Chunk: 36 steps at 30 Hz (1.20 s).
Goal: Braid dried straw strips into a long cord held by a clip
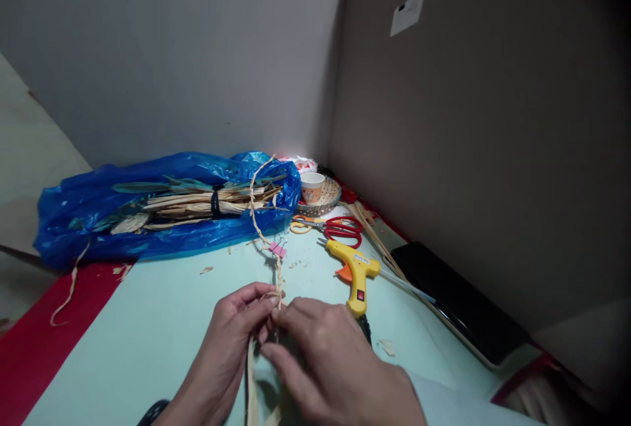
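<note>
A thin braid of pale dried plant strips (253,206) runs from the blue bag down toward me, with a pink binder clip (278,250) fastened on it. My left hand (241,321) pinches the braid's near end between thumb and fingers. Close against it, my right hand (325,347) has its index finger at the same strands, its thumb lower down; the fingers partly hide what they grip. Loose flat strips (252,386) hang below the hands toward the bottom edge.
A blue plastic bag (98,196) holds a tied bundle of dried strips (197,204). Right of it are a paper cup (312,188) on a woven tray (331,193), red-handled scissors (344,231), a yellow glue gun (359,273) and a black flat object (458,301). Grey walls meet behind.
</note>
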Motion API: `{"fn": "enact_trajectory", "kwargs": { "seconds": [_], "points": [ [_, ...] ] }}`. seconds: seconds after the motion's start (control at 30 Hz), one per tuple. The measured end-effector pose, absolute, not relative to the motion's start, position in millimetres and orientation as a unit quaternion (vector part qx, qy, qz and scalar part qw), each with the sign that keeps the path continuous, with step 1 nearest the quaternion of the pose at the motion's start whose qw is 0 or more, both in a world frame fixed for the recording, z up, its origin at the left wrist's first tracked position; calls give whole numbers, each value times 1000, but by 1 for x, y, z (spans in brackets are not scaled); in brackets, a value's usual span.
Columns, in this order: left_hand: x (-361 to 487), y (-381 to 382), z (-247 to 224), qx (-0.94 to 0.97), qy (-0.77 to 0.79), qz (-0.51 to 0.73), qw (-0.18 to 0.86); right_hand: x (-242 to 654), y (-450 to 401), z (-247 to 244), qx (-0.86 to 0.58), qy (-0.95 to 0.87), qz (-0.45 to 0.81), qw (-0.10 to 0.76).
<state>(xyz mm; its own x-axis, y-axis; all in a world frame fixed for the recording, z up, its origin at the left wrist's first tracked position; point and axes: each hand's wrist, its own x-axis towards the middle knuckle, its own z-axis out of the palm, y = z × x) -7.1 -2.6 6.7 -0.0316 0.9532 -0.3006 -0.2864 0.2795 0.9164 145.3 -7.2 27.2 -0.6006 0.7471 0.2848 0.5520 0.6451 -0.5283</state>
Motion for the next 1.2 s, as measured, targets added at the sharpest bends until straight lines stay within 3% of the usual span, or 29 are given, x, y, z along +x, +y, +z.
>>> {"fn": "enact_trajectory", "kwargs": {
  "seconds": [0.1,0.2,0.4,0.6,0.83,1.2],
  "points": [
    [-8,-3,7,301,500,503,638,160,14,32,-393,-775,415,268],
    [-6,-4,10,274,503,507,644,163,33,25,-408,-699,487,328],
    [-4,-5,9,321,505,493,632,144,32,10,-272,-620,694,247],
    [-8,-5,-2,345,563,471,585,150,32,11,-301,-661,657,204],
    [-4,-6,3,373,566,491,547,153,36,6,-347,-740,513,263],
    [-14,-4,5,426,600,392,551,147,33,6,-435,-696,503,272]
  ]
}}
